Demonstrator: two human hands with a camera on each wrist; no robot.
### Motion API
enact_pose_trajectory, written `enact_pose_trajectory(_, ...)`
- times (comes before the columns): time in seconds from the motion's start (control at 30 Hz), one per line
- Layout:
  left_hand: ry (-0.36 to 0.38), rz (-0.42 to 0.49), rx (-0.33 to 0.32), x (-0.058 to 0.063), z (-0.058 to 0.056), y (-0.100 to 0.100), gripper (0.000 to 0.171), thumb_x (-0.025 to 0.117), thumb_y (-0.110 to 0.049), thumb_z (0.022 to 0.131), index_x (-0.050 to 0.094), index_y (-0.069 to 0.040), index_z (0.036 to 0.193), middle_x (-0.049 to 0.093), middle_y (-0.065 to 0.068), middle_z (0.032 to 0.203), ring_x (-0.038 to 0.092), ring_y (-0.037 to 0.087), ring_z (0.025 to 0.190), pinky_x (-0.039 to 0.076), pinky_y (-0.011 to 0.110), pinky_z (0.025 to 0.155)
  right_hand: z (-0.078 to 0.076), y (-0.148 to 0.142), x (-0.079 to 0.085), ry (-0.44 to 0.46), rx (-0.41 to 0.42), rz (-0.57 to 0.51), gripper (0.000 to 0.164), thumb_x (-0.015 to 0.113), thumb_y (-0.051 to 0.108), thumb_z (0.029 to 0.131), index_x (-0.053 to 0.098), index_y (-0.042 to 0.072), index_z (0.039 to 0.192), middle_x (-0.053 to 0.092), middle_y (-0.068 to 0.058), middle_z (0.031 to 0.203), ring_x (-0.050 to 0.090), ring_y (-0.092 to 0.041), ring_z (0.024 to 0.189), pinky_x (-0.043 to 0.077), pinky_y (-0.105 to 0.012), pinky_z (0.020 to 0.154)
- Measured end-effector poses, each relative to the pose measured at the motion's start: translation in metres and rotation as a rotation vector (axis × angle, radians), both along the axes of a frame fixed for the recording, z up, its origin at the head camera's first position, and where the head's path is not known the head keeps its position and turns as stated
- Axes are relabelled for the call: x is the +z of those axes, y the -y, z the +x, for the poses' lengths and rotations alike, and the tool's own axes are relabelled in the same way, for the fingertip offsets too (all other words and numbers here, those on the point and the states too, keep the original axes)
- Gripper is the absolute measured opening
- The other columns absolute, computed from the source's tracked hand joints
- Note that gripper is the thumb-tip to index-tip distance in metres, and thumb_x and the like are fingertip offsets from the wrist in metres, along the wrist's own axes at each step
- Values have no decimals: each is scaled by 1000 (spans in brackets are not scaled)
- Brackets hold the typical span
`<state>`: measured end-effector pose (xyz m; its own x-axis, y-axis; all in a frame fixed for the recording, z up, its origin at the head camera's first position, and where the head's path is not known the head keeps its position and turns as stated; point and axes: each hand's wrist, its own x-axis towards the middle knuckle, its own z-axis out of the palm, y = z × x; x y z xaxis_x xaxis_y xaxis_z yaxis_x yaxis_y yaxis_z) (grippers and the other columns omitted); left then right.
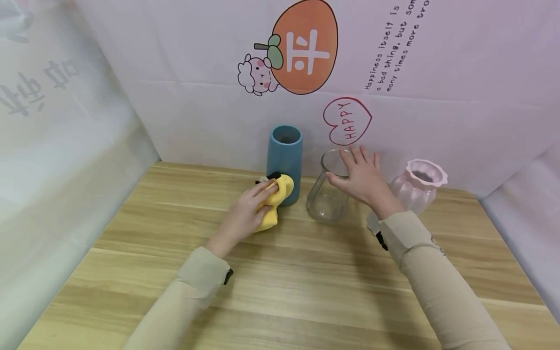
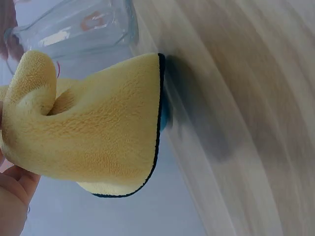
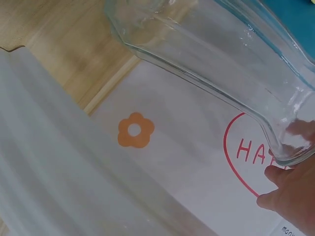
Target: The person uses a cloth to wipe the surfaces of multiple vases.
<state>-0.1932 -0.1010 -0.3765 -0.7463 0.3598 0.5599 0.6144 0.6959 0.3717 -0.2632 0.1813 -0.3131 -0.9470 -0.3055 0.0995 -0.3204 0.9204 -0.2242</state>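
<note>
My left hand [image 1: 240, 216] grips a yellow cloth [image 1: 269, 216] against the front of a tall blue vase [image 1: 284, 155]. In the left wrist view the cloth [image 2: 98, 132] hangs folded, its dark edging showing, and hides most of the vase. A clear glass vase [image 1: 325, 201] stands to the right of the blue one. My right hand [image 1: 363, 180] is at its rim with fingers spread. In the right wrist view the fingertips [image 3: 278, 174] lie at the mouth of the glass vase [image 3: 216, 59]; whether they press on it I cannot tell.
A pale pink vase [image 1: 413, 187] with a scalloped rim stands right of the glass one, partly behind my right wrist. The wooden table [image 1: 284, 291] meets a printed white backdrop [image 1: 197, 112] just behind the vases. White cloth hangs at both sides.
</note>
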Motion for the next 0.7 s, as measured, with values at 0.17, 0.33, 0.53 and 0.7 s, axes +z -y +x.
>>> enact_pose_trajectory(0.17, -39, 12, 35, 3, -1, 13, 47, 71, 0, 82, 61, -7, 127, 58, 15, 133, 59, 37, 117, 51, 47, 98, -1, 0, 0, -8, -3, 3, 77, 48, 52, 91, 30, 4, 149, 19, -26, 156, 9, -46, 145, 1, -67, 116)
enact_pose_trajectory(0.33, -53, 28, 69, 6, -3, 27, 48, 71, 1, 81, 60, -4, 128, 58, 15, 133, 58, 37, 119, 50, 47, 100, -2, 0, 0, -19, -4, -6, 76, 47, 51, 90, 32, 4, 148, 21, -27, 155, 10, -47, 145, 2, -67, 116)
enact_pose_trajectory(0.53, -34, 57, 111, 11, -3, 40, 48, 71, 1, 82, 59, -2, 128, 56, 15, 136, 55, 36, 123, 49, 47, 101, -1, -1, 0, -20, -5, -19, 76, 47, 50, 90, 32, 3, 148, 21, -28, 155, 11, -48, 145, 2, -67, 116)
enact_pose_trajectory(0.7, 1, 82, 160, 12, -3, 49, 47, 71, 1, 82, 59, -1, 128, 55, 15, 137, 54, 37, 125, 48, 48, 103, -4, -2, 0, -26, -9, -21, 76, 46, 50, 90, 31, 3, 148, 20, -28, 155, 11, -49, 144, 2, -67, 116)
